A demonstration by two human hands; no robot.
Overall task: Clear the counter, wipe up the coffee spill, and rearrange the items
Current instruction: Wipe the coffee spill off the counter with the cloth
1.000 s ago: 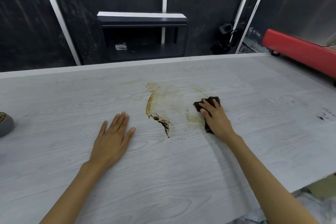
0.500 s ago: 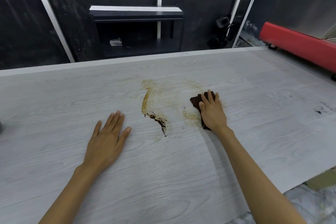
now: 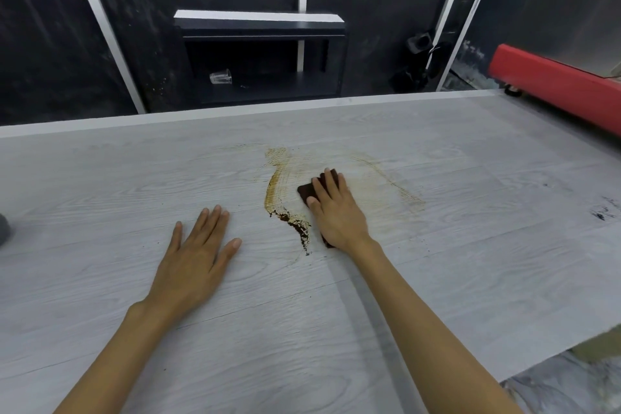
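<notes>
Right grip, fingers straight, covered most of the cloth. Left grip lay spread on tabletop. Grey object was cut off.

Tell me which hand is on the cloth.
The right hand: its fingers press the dark brown cloth onto the coffee spill. The left hand lies flat on bare counter.

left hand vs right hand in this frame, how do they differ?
The left hand lies flat on the bare counter with nothing under it; the right hand presses a dark brown cloth. The left hand rests left of the coffee spill, clear of it; the right hand sits inside the smeared area, beside the dark grounds. Shared: both palm down on the counter, fingers fairly straight.
</notes>
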